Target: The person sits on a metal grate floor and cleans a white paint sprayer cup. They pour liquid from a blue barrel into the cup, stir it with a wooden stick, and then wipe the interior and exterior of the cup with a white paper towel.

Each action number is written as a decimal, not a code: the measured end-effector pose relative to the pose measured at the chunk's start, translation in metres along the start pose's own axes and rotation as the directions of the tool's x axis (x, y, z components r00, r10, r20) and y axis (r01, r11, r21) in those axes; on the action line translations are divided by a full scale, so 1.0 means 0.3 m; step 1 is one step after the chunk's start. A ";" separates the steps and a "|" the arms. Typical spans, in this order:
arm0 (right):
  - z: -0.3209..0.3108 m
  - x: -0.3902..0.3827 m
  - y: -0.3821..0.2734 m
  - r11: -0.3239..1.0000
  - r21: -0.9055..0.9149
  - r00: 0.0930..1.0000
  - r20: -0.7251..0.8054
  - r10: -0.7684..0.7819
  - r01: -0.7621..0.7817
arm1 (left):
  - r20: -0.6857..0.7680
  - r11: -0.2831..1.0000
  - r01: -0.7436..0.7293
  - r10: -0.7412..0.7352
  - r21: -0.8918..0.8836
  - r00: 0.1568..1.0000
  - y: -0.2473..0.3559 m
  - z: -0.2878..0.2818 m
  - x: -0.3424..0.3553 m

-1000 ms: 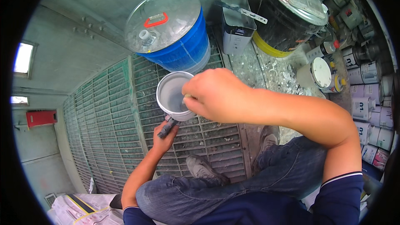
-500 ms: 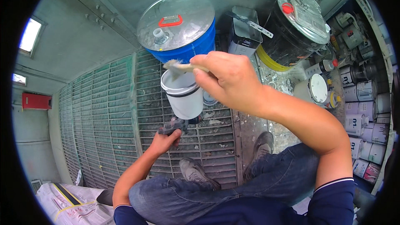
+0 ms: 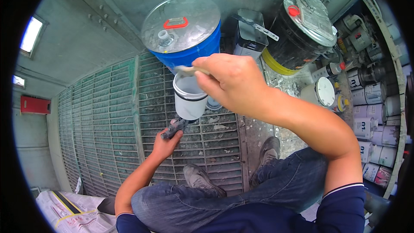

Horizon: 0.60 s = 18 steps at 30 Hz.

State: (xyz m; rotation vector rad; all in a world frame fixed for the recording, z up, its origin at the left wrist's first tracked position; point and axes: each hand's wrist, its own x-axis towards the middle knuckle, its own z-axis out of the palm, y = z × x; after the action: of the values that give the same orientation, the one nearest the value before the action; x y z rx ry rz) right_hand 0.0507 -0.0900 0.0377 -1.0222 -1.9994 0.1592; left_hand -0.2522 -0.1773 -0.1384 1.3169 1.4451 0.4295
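My right hand [image 3: 228, 80] grips a paintbrush [image 3: 186, 70] by its pale handle, its blurred bristles over the mouth of a white cup [image 3: 190, 107]. The cup is bucket-shaped, with a dark ring below its rim and a pale inside. Lower down, my left hand [image 3: 167, 143] is closed round a dark grey spray gun [image 3: 174, 128], which is directly under the cup. Where gun and cup meet is hard to make out. Close behind is a blue drum [image 3: 202, 51] with a metal lid and a red handle.
A metal grating [image 3: 99, 116] covers the floor to the left. A rectangular tin [image 3: 252, 39] with a perforated strip across it and a black drum [image 3: 297, 39] stand at the back right. Paint cans [image 3: 366, 112] fill the right side. Newspaper [image 3: 71, 211] lies lower left.
The white cup has swung from leaning left to nearly upright, and the spray gun has turned with my left hand. The brush has dipped lower, toward the cup's mouth.
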 end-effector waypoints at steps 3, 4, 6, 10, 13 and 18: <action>0.019 -0.010 0.015 0.999 -0.049 1.000 0.006 -0.005 0.006 | -0.042 0.998 -0.014 0.017 0.058 0.999 0.030 0.006 0.000; 0.002 -0.013 0.019 0.991 -0.134 0.999 0.034 0.013 -0.009 | -0.059 0.997 -0.012 0.016 0.073 0.998 0.036 0.009 0.002; -0.025 0.000 0.006 0.979 -0.201 0.996 0.079 0.040 -0.023 | -0.102 0.991 -0.063 0.075 0.122 0.992 -0.023 -0.009 0.004; -0.068 0.028 -0.019 0.996 -0.051 0.988 0.133 0.081 -0.075 | -0.156 0.961 -0.106 0.150 0.257 0.976 -0.067 -0.028 0.005; -0.003 -0.009 0.017 0.987 0.073 0.969 0.217 0.122 -0.140 | -0.124 0.939 -0.141 0.187 0.313 0.974 -0.022 -0.020 0.017; 0.043 -0.068 0.070 0.895 0.209 0.828 0.504 0.246 -0.394 | -0.045 0.955 -0.178 0.194 0.238 0.980 -0.015 -0.033 0.014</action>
State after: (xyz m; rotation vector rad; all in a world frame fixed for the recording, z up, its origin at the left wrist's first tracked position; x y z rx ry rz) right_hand 0.0598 -0.0876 0.0070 -1.1908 -2.1064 0.9575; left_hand -0.2619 -0.1714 -0.1406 1.6499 1.4668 0.4414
